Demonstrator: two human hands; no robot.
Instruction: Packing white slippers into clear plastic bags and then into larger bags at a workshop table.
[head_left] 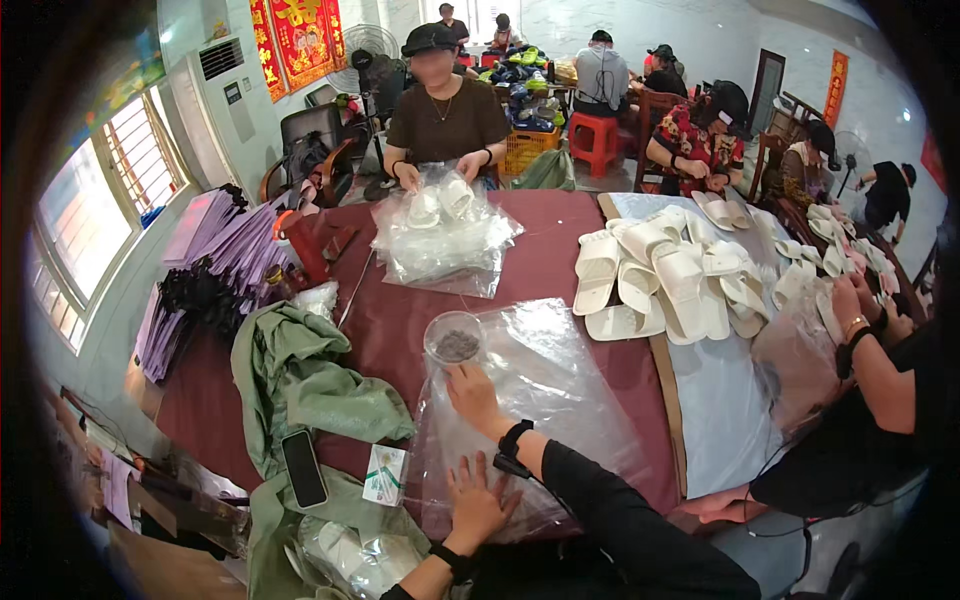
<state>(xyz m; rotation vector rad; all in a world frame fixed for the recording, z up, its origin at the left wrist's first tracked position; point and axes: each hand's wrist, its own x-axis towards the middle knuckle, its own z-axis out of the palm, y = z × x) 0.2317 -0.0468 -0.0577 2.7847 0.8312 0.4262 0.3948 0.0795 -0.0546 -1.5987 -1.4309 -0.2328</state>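
Observation:
A stack of clear plastic bags (560, 385) lies on the dark red table (400, 310) in front of me. My left hand (475, 505) presses flat on the near end of the stack, fingers spread. My right hand (470, 392), with a black watch at the wrist, reaches to the far end of the stack. Its fingertips are at the foot of a clear round cup (455, 340) holding small dark pieces. Whether those fingers pinch a bag is hidden.
A green cloth (300, 375) with a black phone (303, 468) and a small white box (384, 475) lies to my left. White slippers (660, 280) are piled at right. A person opposite handles bagged slippers (440, 230). Another person's arm (880, 370) is at right. Purple bags (215, 260) are stacked far left.

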